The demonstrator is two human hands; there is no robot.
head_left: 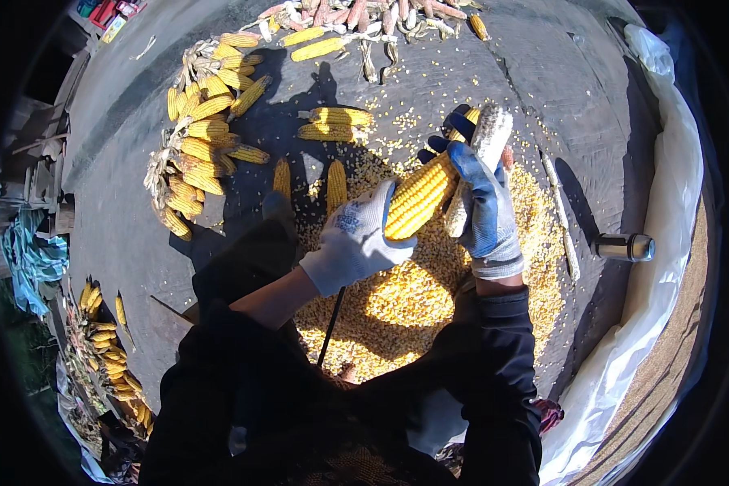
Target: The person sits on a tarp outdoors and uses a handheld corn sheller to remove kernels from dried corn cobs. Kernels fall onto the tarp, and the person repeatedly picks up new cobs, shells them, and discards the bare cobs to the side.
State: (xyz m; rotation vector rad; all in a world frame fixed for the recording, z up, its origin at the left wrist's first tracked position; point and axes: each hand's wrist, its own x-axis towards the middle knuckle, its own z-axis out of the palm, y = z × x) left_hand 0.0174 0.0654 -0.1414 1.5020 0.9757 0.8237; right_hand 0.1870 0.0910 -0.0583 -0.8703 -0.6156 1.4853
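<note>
My left hand (360,239), in a whitish work glove, is closed round the near end of a yellow ear of corn (419,201). The ear tilts up and to the right, its rows of kernels still on it where I can see. My right hand (488,212), in a blue-palmed glove, is closed on a pale bare corncob (492,138) that lies against the ear's right side. Dark glove fingers show beyond the ear's far part, partly in shadow. Below both hands spreads a heap of loose corn kernels (413,300).
Whole ears of corn (206,150) are piled at the left, with several more at the lower left. Stripped cobs (364,14) lie at the far edge. To the right are a metal flask (624,247) and white plastic sheeting (664,194). A dark tarp (429,65) covers the ground.
</note>
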